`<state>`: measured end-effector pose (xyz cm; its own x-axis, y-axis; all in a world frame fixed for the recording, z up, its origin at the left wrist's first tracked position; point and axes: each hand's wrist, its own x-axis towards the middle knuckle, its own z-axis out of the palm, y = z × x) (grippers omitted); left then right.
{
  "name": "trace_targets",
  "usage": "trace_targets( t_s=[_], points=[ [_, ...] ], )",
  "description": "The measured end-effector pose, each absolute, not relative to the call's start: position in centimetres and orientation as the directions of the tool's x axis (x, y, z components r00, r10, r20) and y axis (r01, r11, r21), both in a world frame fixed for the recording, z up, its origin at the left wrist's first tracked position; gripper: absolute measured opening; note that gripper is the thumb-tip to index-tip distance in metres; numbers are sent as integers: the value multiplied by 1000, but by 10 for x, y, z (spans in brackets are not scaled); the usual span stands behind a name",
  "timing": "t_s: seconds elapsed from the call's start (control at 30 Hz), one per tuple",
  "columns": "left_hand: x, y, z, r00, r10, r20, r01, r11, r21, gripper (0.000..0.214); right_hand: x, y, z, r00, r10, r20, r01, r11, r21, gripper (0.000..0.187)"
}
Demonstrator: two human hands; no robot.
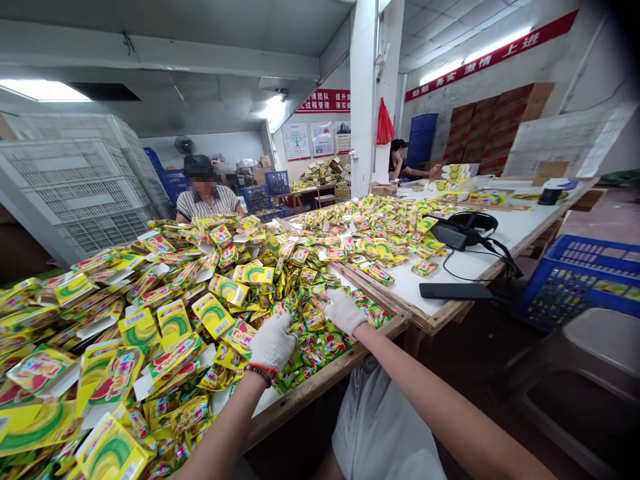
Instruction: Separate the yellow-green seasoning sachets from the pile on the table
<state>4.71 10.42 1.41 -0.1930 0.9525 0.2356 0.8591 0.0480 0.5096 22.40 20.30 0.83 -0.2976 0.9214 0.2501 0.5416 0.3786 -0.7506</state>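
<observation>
Both my hands wear white gloves and rest in a heap of small yellow-green sachets (310,347) near the front edge of a wooden-rimmed table (320,383). My left hand (273,341) is curled with its fingers closed down on the sachets; what it grips is hidden. My right hand (343,310) pinches at sachets a little farther right. To the left lies a big pile of flat yellow cartons (170,320), some folded open.
A person in a striped shirt (205,197) sits across the table. White crates (80,180) are stacked at left. A second table (510,230) holds more sachets, a black device with cable (457,233) and a phone (455,291). A blue crate (583,273) and grey stool (585,373) stand at right.
</observation>
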Motion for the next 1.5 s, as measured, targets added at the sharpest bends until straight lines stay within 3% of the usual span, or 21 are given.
trace_targets(
  t_s=[0.17,0.23,0.37,0.47,0.57,0.73,0.83,0.93,1.1,1.17,1.23,1.27,1.33,1.4,1.43,1.5],
  points=[
    [49,120,13,-122,966,227,858,-13,514,6,214,205,-17,-311,921,237,653,387,-651,29],
    [45,118,17,-156,955,251,825,-14,565,2,216,205,-18,-300,917,261,657,397,-641,25],
    [33,104,23,-314,916,250,675,30,737,23,228,199,-15,-260,907,333,628,420,-655,15],
    [27,92,22,-369,920,131,492,73,868,32,235,190,-8,-229,899,374,493,438,-752,15],
    [30,82,18,-336,942,18,338,102,935,35,233,174,5,-333,855,398,265,490,-830,13],
    [44,67,23,-192,979,-70,245,117,963,37,219,150,23,-601,716,355,233,582,-779,6],
    [48,60,33,-93,993,-71,232,91,969,40,212,144,24,-587,700,406,275,645,-713,6],
    [49,58,35,-36,998,-50,254,57,965,44,208,139,21,-550,715,431,258,637,-726,7],
    [54,58,18,-20,1000,-18,335,24,942,37,210,131,12,-602,745,289,226,506,-832,27],
    [50,57,17,-33,999,34,456,-15,890,30,212,131,9,-647,733,211,271,480,-834,25],
    [37,56,22,-74,986,150,672,-62,738,22,214,134,7,-614,772,163,305,422,-854,21],
    [28,57,25,-76,974,214,796,-70,601,23,215,136,6,-578,802,150,306,383,-872,21],
    [4,60,32,-20,961,275,970,-48,239,44,215,138,7,-522,842,135,264,310,-913,21],
    [-18,64,36,54,976,212,997,-40,-71,61,214,138,8,-480,868,127,189,243,-951,19],
    [-25,67,37,78,983,168,986,-51,-160,64,212,137,9,-463,878,123,149,214,-965,18],
    [-33,69,39,101,986,137,976,-71,-204,63,209,135,10,-451,886,107,72,156,-985,21]
  ],
)
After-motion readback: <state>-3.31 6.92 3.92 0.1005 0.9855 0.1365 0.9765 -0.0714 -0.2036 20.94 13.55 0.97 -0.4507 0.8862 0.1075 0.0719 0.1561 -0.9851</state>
